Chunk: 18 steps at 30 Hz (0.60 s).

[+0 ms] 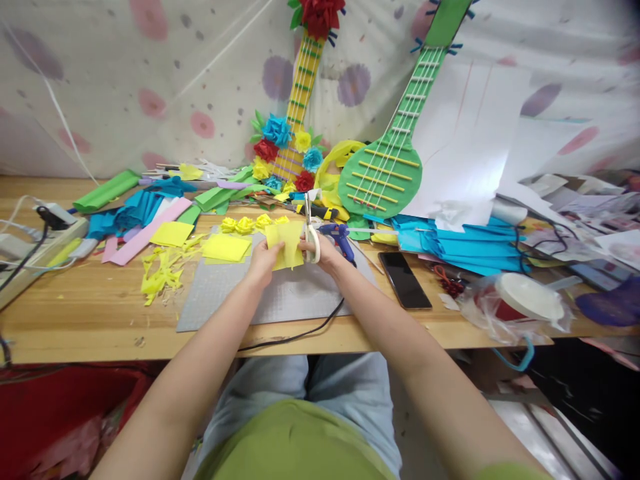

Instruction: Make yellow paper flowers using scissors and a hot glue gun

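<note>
My left hand (263, 260) pinches a folded yellow paper sheet (286, 243) and holds it upright above the grey cutting mat (220, 293). My right hand (324, 252) grips white-handled scissors (311, 230), blades pointing up at the paper's right edge. Just beyond the paper, three small yellow paper flowers (245, 225) lie on the mat's far edge. More yellow sheets (225, 247) and yellow scraps (160, 270) lie to the left.
A blue glue gun (337, 233) lies right of my hands, its cable running off the table edge. A black phone (404, 280), blue paper stack (460, 243), tape roll in plastic (525, 300), power strip (35, 243). Two paper guitars (385, 173) lean on the wall.
</note>
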Motion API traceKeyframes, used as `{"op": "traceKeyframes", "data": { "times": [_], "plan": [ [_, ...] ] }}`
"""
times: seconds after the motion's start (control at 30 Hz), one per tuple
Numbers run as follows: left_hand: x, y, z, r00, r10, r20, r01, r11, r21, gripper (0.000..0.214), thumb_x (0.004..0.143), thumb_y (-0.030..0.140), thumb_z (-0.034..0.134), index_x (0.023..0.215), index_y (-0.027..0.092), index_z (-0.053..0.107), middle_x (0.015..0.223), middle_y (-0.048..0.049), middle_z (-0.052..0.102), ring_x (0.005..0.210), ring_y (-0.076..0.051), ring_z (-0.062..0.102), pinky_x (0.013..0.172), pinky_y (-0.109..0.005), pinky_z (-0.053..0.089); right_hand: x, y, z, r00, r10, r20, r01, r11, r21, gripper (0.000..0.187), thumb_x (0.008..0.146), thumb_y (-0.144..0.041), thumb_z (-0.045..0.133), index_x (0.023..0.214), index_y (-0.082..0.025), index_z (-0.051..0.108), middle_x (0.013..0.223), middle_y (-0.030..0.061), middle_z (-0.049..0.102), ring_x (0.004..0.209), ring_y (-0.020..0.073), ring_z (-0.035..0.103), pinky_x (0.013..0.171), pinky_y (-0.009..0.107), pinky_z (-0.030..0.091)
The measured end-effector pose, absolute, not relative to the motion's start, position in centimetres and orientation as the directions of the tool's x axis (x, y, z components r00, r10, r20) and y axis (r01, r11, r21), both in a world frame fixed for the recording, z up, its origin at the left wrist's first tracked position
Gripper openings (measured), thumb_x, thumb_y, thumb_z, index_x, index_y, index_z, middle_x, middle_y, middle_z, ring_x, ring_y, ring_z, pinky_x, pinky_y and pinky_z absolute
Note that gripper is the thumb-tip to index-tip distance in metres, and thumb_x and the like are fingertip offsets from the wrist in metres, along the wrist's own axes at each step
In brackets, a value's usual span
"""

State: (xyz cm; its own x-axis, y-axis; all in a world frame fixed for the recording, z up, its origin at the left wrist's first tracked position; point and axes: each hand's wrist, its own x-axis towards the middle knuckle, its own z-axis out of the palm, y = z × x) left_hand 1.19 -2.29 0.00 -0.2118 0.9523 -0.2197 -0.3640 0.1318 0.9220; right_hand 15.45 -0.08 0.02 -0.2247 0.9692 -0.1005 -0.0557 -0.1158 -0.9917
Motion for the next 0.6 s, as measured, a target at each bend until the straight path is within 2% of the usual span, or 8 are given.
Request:
{"op": "traceKeyframes", "data": {
  "times": [0.07,0.17,0.4,0.6],
  "plan": [
    [0.8,-2.4,0.1,-0.213,0.955,-0.209,-0.355,0.124,0.927,0.024,0.058,0.017,0.069,0.081,0.016,0.063,0.081,-0.0051,0.070,0.079,-0.020,0.066,0.072,-0.032,0.052,15.7,0.1,0.0,-0.209,0.973,-0.097,-0.122,-0.125,-0.985,0.043,0.044,-0.031,0.075,0.077,-0.019,0.049,0.064,-0.0052,0.051,0.053,0.0078,0.048,0.051,0.023,0.040],
    [0.4,-2.5,0.3,-0.206,0.955,-0.215,-0.336,0.137,0.932,0.030,0.055,0.015,0.069,0.085,0.016,0.064,0.081,-0.0044,0.070,0.077,-0.020,0.066,0.070,-0.031,0.052,15.9,0.3,0.1,-0.159,0.982,-0.100,-0.083,-0.114,-0.990,0.045,0.042,-0.026,0.075,0.076,-0.019,0.047,0.066,-0.0054,0.050,0.053,0.0069,0.048,0.051,0.023,0.040],
    [-0.1,-2.6,0.8,-0.115,0.971,-0.209,-0.336,0.160,0.928,0.027,0.052,0.011,0.065,0.079,0.016,0.065,0.077,-0.0047,0.071,0.073,-0.020,0.066,0.067,-0.029,0.052,15.6,-0.1,1.0,-0.092,0.991,-0.102,0.015,-0.101,-0.995,0.041,0.045,-0.021,0.072,0.076,-0.018,0.046,0.069,-0.0046,0.051,0.057,0.0076,0.049,0.054,0.023,0.042],
    [-0.9,-2.5,1.2,-0.149,0.953,-0.265,-0.385,0.191,0.903,0.023,0.059,0.017,0.068,0.081,0.013,0.064,0.080,-0.0074,0.071,0.071,-0.017,0.066,0.059,-0.024,0.050,15.8,0.1,0.7,-0.071,0.995,-0.072,0.053,-0.068,-0.996,0.038,0.048,-0.021,0.070,0.077,-0.019,0.045,0.073,-0.0039,0.053,0.061,0.0082,0.050,0.059,0.025,0.043]
  ]
}}
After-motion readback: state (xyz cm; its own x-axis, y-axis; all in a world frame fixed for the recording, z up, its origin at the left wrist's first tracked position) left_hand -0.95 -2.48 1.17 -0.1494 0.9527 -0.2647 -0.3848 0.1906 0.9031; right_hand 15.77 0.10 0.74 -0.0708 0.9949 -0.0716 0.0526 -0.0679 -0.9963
